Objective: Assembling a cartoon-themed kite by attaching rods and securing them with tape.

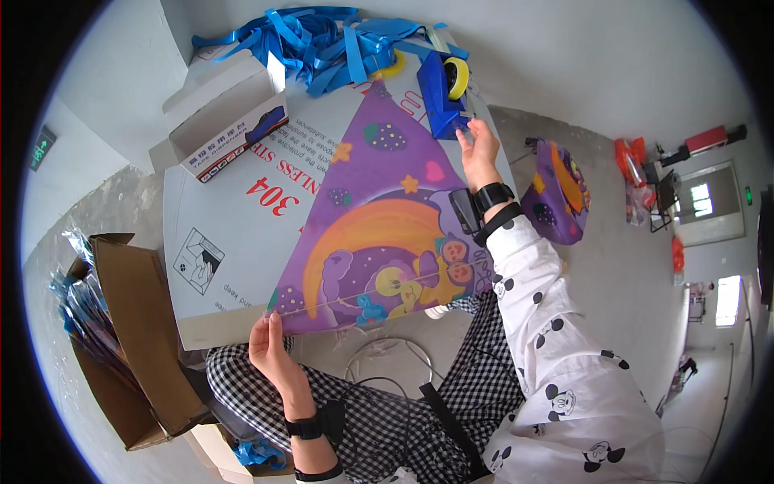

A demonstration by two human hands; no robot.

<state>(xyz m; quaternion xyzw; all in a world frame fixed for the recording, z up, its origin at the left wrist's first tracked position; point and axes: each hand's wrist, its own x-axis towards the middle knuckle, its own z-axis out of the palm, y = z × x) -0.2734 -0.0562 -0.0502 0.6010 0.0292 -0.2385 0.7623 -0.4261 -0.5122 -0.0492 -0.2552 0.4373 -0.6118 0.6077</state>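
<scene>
Left hand (272, 351) at one corner of a cartoon-printed purple triangular sheet (372, 173).
Its thumb and forefinger are pinched together on the sheet's lower-left corner; the right hand (477, 149), fingers loosely bent and parted, is at the front end of a blue tape dispenser (436, 101), though whether they grip anything I cannot tell. The sheet lies across a grey board (230, 234), overhanging its near edge. It looks light, limp and perhaps slick, easily creased; corners seem the best hold.

Left grip (271, 348) pinching purple triangular sheet (379, 181); right grip (480, 152) at blue tape dispenser (435, 97)
</scene>
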